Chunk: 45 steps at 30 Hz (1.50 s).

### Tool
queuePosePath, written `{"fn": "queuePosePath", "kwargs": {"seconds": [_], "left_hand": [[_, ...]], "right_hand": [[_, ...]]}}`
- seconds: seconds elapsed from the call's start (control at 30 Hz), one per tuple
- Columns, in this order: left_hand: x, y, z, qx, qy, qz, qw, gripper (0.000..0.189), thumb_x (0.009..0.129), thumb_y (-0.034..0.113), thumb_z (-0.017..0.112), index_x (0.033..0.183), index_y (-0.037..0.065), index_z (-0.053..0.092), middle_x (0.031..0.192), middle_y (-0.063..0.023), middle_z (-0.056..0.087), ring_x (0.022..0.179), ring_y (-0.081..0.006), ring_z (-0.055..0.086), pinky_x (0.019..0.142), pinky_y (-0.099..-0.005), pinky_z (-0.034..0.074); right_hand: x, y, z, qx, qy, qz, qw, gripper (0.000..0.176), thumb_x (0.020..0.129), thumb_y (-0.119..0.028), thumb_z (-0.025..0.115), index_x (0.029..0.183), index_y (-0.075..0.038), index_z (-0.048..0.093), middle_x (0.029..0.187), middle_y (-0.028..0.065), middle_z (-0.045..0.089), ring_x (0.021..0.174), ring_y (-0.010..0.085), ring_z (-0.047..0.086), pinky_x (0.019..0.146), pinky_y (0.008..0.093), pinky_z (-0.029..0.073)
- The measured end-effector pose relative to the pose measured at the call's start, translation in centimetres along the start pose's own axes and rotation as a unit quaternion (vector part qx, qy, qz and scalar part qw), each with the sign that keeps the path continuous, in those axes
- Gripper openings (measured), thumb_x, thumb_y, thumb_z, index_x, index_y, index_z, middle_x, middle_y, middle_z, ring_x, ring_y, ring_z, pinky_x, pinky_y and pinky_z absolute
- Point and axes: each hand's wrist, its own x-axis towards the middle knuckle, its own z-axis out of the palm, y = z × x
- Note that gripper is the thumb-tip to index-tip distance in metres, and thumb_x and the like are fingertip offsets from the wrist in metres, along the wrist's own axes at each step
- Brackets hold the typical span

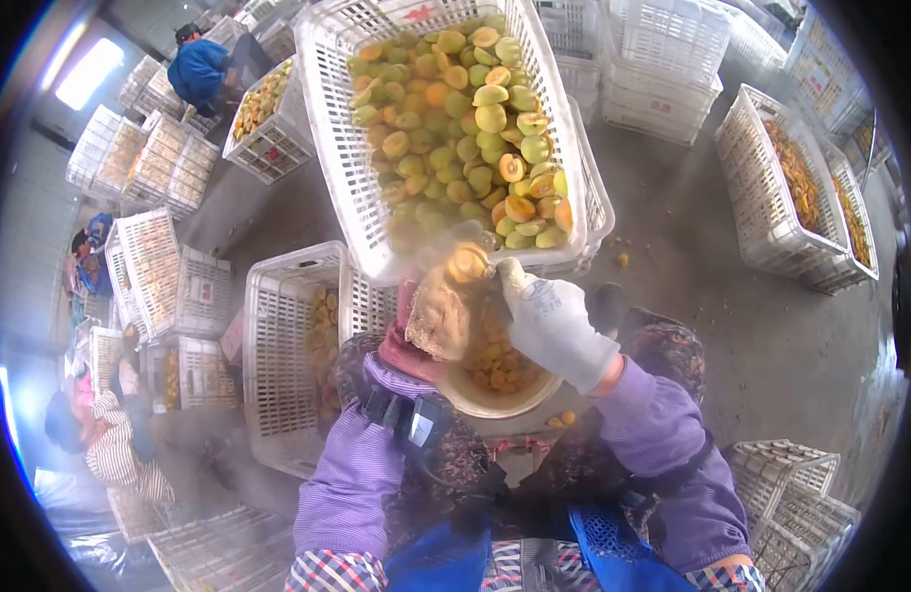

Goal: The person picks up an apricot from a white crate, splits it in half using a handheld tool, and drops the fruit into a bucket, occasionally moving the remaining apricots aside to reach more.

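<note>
Apricot (467,262) pinched in the fingers of left hand (437,316), just above bowl (480,403); right hand (552,324) curled closed beside it, contents hidden. Looks well along: crate (327,128) ahead heaped with halves, bowl roughly half full of pieces.

The small round orange apricot (467,261), motion-blurred, sits at frame centre atop my left grip (437,316), my right grip (549,321) touching it, just above a cream round bowl (505,402) of orange fruit pieces.

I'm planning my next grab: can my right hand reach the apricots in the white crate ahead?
Probably yes: the right hand sits by the near rim of the open white crate, with nothing between it and the apricots.
</note>
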Motion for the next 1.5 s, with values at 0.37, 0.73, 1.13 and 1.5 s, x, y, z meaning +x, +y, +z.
{"fn": "queuePosePath", "kwargs": {"seconds": [0.37,0.73,1.13,1.5], "left_hand": [[1.3,-1.6,1.3,0.594,0.03,0.115,0.796,0.038,0.092,0.018,0.055,0.127,0.005,0.049,0.12,-0.0067,0.058,0.114,-0.0198,0.054,0.106,-0.0355,0.037],[0.7,-0.6,2.5,0.417,0.133,0.185,0.88,0.027,0.095,0.012,0.049,0.12,0.003,0.051,0.11,-0.0087,0.059,0.1,-0.0193,0.057,0.089,-0.0323,0.048],[2.1,2.1,3.5,-0.086,0.118,0.035,0.989,0.023,0.096,0.028,0.052,0.097,0.006,0.056,0.095,-0.0059,0.059,0.093,-0.0211,0.058,0.09,-0.0356,0.047],[2.8,3.4,4.4,-0.174,0.09,-0.026,0.98,0.041,0.099,0.039,0.048,0.077,0.005,0.052,0.076,-0.0108,0.055,0.072,-0.0208,0.056,0.063,-0.0323,0.05]], "right_hand": [[-1.0,1.0,2.5,-0.139,-0.002,-0.111,0.984,0.039,0.084,-0.008,0.052,0.119,0.011,0.052,0.08,0.0154,0.066,0.074,0.0255,0.067,0.059,0.0356,0.052],[-0.6,0.3,2.1,-0.087,0.006,-0.077,0.993,0.047,0.083,-0.012,0.053,0.124,0.01,0.049,0.08,0.0121,0.066,0.072,0.0213,0.067,0.059,0.0331,0.052],[-0.1,0.0,1.8,0.139,-0.067,-0.029,0.988,0.04,0.081,-0.019,0.06,0.111,0.006,0.053,0.074,0.0178,0.065,0.069,0.0335,0.065,0.061,0.0434,0.051],[0.0,0.9,0.9,0.316,-0.175,0.042,0.932,0.031,0.085,-0.018,0.056,0.107,0.003,0.055,0.077,0.0194,0.065,0.073,0.0358,0.065,0.068,0.0418,0.052]]}}
